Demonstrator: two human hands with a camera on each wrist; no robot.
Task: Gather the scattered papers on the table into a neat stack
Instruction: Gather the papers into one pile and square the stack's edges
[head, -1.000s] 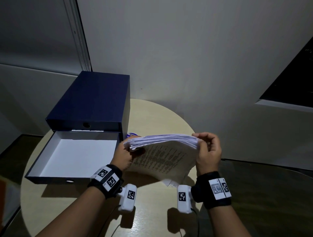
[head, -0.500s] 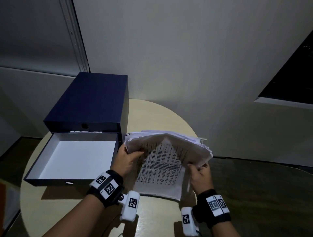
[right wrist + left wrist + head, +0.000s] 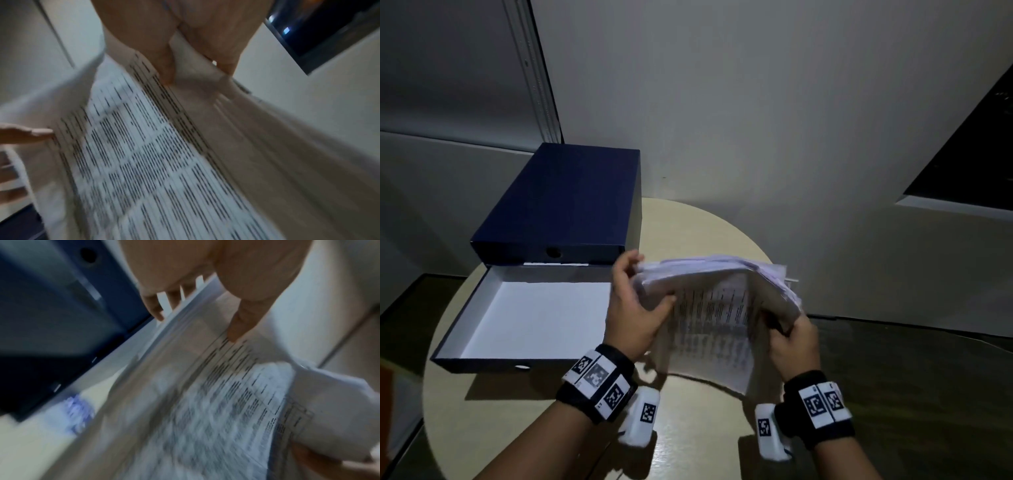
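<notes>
A thick stack of printed papers (image 3: 715, 308) is held upright over the round table (image 3: 705, 428), bowed and leaning toward me, its lower edge near the tabletop. My left hand (image 3: 633, 308) grips the stack's upper left edge, thumb on the printed face and fingers behind. My right hand (image 3: 791, 335) pinches the right edge lower down. In the left wrist view the papers (image 3: 205, 402) run under the left hand (image 3: 195, 313). The right wrist view shows the printed sheet (image 3: 154, 154) pinched by the right hand (image 3: 195, 69).
A dark blue box (image 3: 565, 198) stands at the table's back left. Its open white-lined tray (image 3: 448, 356) lies in front of it, left of my hands. A wall rises close behind the table. Dark floor lies to the right.
The stack has gone from lying flat between both hands to standing bowed. My right hand dropped from the top right corner to the lower right edge. The left hand moved up slightly.
</notes>
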